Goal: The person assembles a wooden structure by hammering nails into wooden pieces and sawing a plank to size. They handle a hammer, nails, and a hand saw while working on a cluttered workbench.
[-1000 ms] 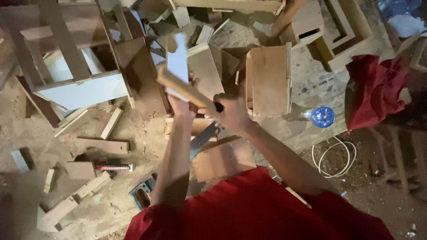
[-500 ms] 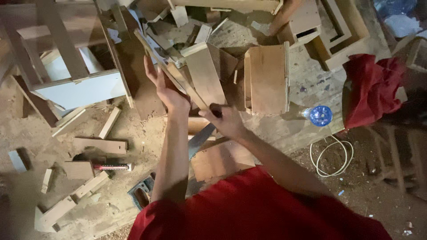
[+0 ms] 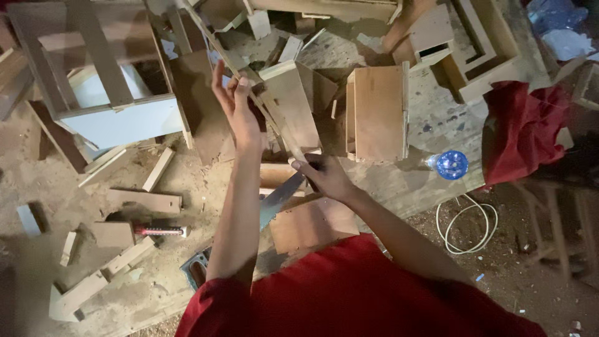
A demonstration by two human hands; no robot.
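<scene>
I hold a long thin wooden strip (image 3: 219, 42) that slants from the upper left down to the bench. My left hand (image 3: 234, 106) is raised, fingers loosely curled against the strip's middle. My right hand (image 3: 326, 178) grips its lower end, just above the dark handle of a hand saw (image 3: 279, 198) whose blade lies pointing down-left. I cannot tell whether that hand also touches the saw. A flat board (image 3: 310, 223) lies under the blade.
A wooden box (image 3: 377, 112) stands on the bench right of my hands, next to a blue bottle cap (image 3: 452, 164) and a red cloth (image 3: 524, 131). Offcuts, a white-panelled frame (image 3: 121, 118) and a red-handled tool (image 3: 159, 231) litter the sawdust floor; a white cable (image 3: 465, 228) coils at right.
The strip has swung from nearly upright to a slant toward the upper left. My left hand slid up along it. My right hand dropped a little lower.
</scene>
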